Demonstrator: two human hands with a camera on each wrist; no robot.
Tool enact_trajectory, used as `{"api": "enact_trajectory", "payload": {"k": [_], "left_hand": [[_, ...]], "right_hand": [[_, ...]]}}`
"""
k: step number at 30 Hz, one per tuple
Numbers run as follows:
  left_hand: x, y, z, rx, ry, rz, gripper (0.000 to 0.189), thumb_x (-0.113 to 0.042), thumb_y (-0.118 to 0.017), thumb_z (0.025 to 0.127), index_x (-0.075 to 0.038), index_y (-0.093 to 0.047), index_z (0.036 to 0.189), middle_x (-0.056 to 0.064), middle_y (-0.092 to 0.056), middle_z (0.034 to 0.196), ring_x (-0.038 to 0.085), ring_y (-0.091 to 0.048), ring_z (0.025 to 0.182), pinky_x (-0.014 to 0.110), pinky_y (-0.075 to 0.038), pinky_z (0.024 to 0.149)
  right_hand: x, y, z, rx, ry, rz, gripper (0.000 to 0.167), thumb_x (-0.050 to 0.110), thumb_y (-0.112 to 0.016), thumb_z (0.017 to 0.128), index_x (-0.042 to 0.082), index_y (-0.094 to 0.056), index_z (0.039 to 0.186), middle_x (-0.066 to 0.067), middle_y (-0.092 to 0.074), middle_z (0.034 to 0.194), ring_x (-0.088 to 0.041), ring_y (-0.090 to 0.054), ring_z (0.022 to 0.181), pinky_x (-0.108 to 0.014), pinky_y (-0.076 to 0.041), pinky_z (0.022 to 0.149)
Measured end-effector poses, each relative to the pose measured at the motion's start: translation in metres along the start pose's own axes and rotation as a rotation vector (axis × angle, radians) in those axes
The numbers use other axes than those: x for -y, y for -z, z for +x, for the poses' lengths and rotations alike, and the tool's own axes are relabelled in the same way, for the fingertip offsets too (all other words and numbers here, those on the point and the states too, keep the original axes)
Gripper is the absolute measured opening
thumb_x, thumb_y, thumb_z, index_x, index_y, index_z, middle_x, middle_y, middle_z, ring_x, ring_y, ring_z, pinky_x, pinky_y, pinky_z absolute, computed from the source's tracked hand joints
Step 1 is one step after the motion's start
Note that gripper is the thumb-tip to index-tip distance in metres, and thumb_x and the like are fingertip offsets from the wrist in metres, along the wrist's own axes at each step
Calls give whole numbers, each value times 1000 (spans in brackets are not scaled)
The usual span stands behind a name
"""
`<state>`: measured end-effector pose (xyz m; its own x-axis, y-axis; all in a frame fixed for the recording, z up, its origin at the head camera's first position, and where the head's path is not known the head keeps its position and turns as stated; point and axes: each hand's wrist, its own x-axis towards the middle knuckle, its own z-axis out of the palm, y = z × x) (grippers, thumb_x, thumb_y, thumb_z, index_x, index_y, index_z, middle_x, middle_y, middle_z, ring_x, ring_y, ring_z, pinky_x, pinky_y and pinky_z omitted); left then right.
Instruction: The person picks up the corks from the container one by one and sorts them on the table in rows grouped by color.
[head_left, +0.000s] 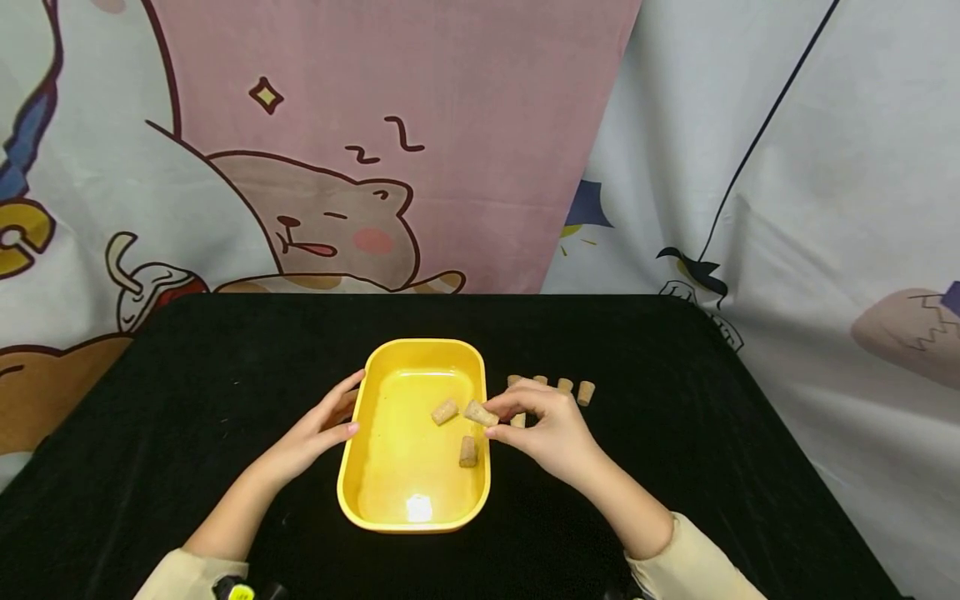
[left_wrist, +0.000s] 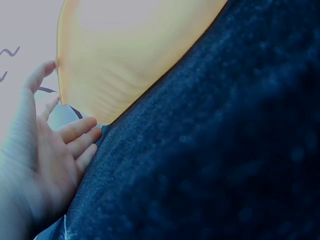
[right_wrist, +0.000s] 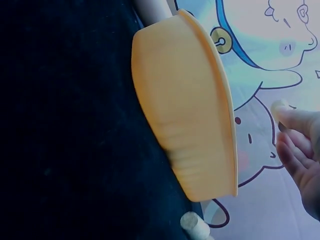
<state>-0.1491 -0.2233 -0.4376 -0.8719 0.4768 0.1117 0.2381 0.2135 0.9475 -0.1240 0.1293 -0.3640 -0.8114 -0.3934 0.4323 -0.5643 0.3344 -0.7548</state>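
Note:
A yellow rectangular tray (head_left: 390,492) stands on the black cloth, with two corks (head_left: 445,412) lying inside it. My right hand (head_left: 551,425) pinches another cork (head_left: 478,412) between thumb and fingers, over the tray's right rim. The right wrist view has that cork (right_wrist: 280,107) held higher than the rim. At the tray's left side is my left hand (head_left: 318,429), fingers fairly straight and spread. In the left wrist view its fingertips (left_wrist: 89,123) rest against the tray wall (left_wrist: 120,75).
Several more corks (head_left: 586,393) stand on the black cloth (head_left: 660,450) right of the tray, partly behind the right hand. A curtain with cartoon drawings (head_left: 480,125) hangs behind the table's far edge.

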Motion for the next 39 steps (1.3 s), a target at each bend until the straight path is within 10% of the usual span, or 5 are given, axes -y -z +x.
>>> {"api": "enact_trajectory", "payload": {"k": [15,39], "left_hand": [[-3,0,0,-7,7,2,65,-15,-50,98,-18,-15,154,25,-29,149,45,-38,129,57,-41,95],[-2,1,1,-5,20,-15,65,-14,-50,98,-22,-16,154,23,-29,150,45,-35,131,59,-40,96]], "right_hand": [[-15,19,-22,-204,9,-186,29,3,-86,65,16,-71,87,13,-63,86,-7,-61,78,-26,-54,68],[-49,11,-41,-321,-308,-310,25,9,-86,66,14,-70,85,5,-63,82,-5,-60,70,-21,-53,63]]}}
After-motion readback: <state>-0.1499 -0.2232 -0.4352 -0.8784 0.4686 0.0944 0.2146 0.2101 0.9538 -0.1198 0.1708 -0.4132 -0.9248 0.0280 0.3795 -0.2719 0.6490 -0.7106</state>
